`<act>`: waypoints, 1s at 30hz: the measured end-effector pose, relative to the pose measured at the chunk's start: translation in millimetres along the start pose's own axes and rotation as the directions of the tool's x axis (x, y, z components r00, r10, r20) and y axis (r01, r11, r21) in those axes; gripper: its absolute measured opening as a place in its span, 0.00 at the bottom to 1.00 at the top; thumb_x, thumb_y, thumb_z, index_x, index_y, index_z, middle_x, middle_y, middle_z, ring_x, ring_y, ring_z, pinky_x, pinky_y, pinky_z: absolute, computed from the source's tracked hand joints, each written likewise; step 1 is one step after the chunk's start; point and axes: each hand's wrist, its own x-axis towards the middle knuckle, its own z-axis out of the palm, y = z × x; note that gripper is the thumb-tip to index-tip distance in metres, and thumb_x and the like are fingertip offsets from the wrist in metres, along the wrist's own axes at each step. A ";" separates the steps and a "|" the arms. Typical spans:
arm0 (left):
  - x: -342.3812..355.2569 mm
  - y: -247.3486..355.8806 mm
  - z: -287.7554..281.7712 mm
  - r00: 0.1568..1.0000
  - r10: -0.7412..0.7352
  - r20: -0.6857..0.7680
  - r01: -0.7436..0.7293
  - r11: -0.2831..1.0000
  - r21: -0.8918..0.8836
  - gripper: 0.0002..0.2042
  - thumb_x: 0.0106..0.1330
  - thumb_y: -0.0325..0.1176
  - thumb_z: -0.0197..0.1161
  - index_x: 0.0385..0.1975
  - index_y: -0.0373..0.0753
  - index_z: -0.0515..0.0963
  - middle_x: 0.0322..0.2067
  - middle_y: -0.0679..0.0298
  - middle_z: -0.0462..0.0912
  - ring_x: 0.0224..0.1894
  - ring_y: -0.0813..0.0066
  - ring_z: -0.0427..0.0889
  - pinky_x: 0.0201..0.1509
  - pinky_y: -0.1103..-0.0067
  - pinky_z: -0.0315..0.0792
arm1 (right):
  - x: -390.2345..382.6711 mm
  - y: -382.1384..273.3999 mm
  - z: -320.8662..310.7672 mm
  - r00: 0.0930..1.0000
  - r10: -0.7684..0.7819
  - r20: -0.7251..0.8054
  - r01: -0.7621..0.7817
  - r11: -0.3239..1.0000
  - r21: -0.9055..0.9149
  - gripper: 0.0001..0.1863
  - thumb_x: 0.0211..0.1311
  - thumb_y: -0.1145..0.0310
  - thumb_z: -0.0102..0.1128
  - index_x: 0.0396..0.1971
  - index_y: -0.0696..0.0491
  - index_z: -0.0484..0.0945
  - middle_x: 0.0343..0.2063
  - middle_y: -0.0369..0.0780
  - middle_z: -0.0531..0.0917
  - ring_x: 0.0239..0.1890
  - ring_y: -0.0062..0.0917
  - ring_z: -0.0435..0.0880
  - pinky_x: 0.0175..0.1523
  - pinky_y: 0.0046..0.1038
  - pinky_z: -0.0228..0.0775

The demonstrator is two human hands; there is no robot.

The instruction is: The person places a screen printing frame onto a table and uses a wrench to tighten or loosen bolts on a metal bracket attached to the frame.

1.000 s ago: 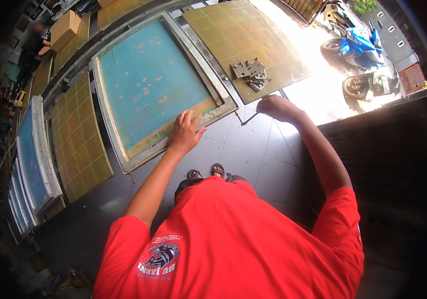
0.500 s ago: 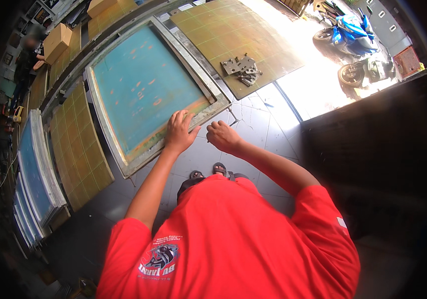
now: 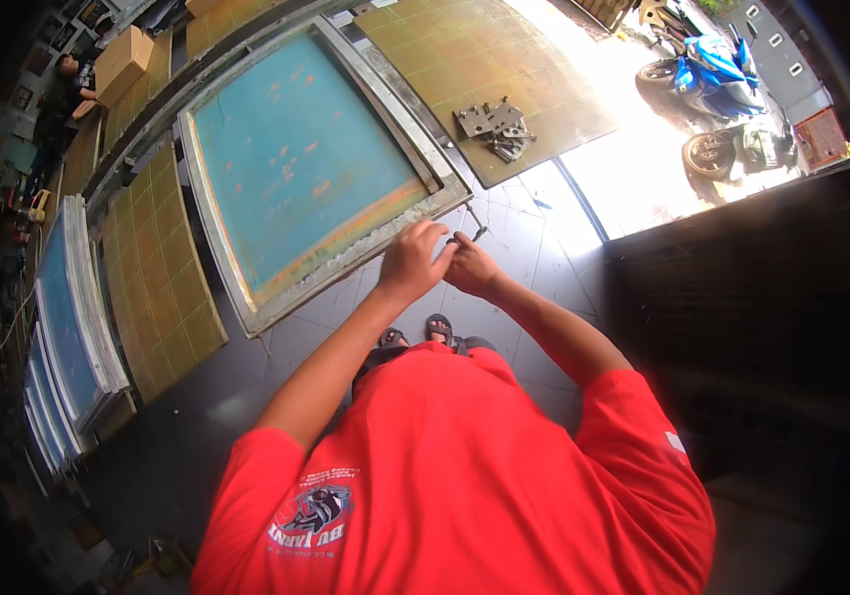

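Note:
A screen-printing frame (image 3: 358, 243) with blue-green mesh (image 3: 281, 149) lies tilted before me, its near edge towards my body. My left hand (image 3: 412, 266) hovers just off the frame's near right corner, fingers bent, thumb and forefinger apart. Close against it, my right hand (image 3: 472, 268) is closed in a pinch. A small dark tip shows at its fingers, too small to name. Just beyond the right hand, a thin metal rod with a dark end (image 3: 481, 234) hangs below the frame's corner.
Hinge-like metal plates with bolts (image 3: 496, 127) rest on a yellowish gridded board (image 3: 544, 94) at right. Another gridded board (image 3: 162, 268) and stacked screens (image 3: 73, 297) stand left. A person (image 3: 73, 94) is near a cardboard box (image 3: 123, 64). Motorbikes (image 3: 713, 74) stand outside.
My left hand has left the frame's near edge and moved right, up to the right hand. My right hand has shifted slightly right and its small dark tip now shows.

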 end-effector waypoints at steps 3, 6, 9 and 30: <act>19.2 29.7 36.0 0.938 -0.330 0.105 0.346 0.912 -0.220 0.17 0.57 0.37 0.67 0.42 0.32 0.79 0.37 0.51 0.79 0.39 0.52 0.80 0.46 0.66 0.74 | -1.4 -5.4 9.3 0.975 0.144 -0.170 -0.091 0.953 0.291 0.16 0.58 0.68 0.50 0.45 0.57 0.75 0.45 0.46 0.78 0.56 0.38 0.71 0.65 0.39 0.57; 34.4 25.0 51.6 0.910 -0.404 0.097 0.415 0.894 -0.168 0.16 0.57 0.38 0.69 0.38 0.33 0.81 0.36 0.51 0.79 0.39 0.53 0.80 0.44 0.67 0.74 | -4.1 -8.3 19.6 0.934 0.323 -0.155 -0.218 0.856 0.469 0.18 0.57 0.69 0.52 0.48 0.59 0.72 0.48 0.47 0.77 0.57 0.42 0.70 0.63 0.41 0.58; 36.8 23.1 62.1 0.943 -0.328 0.063 0.333 0.936 -0.116 0.14 0.55 0.38 0.70 0.33 0.33 0.83 0.36 0.50 0.80 0.38 0.53 0.81 0.43 0.67 0.74 | -10.5 -6.7 35.2 0.949 0.275 -0.153 -0.219 0.926 0.309 0.17 0.56 0.69 0.53 0.46 0.58 0.73 0.46 0.48 0.77 0.54 0.42 0.72 0.61 0.41 0.60; 29.4 9.3 82.8 0.960 -0.257 -0.112 0.224 0.944 -0.243 0.10 0.56 0.32 0.67 0.27 0.29 0.81 0.27 0.50 0.81 0.27 0.57 0.81 0.32 0.69 0.74 | -19.1 16.5 57.6 0.614 0.359 0.703 0.191 -0.932 0.308 0.27 0.73 0.48 0.41 0.51 0.60 0.68 0.49 0.47 0.75 0.47 0.33 0.80 0.50 0.34 0.77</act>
